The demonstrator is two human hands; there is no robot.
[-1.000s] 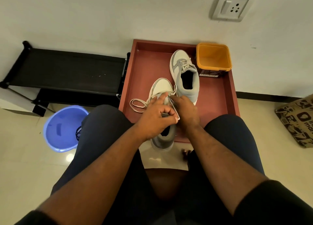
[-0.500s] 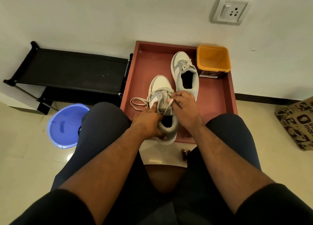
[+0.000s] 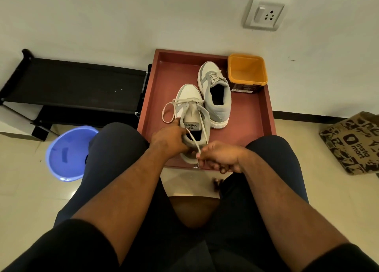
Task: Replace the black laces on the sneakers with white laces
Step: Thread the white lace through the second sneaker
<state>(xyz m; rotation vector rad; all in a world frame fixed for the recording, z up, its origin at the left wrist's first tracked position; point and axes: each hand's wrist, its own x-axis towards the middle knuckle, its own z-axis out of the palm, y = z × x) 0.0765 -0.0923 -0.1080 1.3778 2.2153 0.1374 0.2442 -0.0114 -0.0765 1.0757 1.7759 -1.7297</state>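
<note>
The near sneaker (image 3: 191,116) has its heel hidden behind the left hand (image 3: 170,138). Right of it, a printed bag (image 3: 352,142) (paper, apparently) is cut by the frame edge.

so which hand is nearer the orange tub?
Right. The right hand pinches the lace end at the tray's near edge, below the orange tub. The left hand holds the near sneaker, further left.
</note>
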